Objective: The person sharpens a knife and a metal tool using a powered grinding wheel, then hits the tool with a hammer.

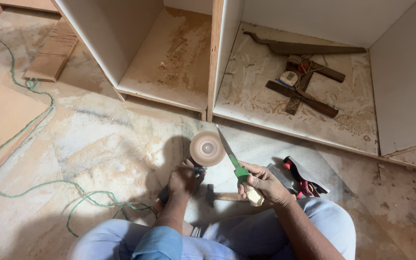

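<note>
An open cabinet [314,91] stood ahead, old tools inside. Before it on the marble floor [102,139], the left hand [183,180] gripped a grinder [203,153], its body mostly hidden. The right hand [265,184] clutched a chisel [234,161], blade against the blurred disc.
</note>
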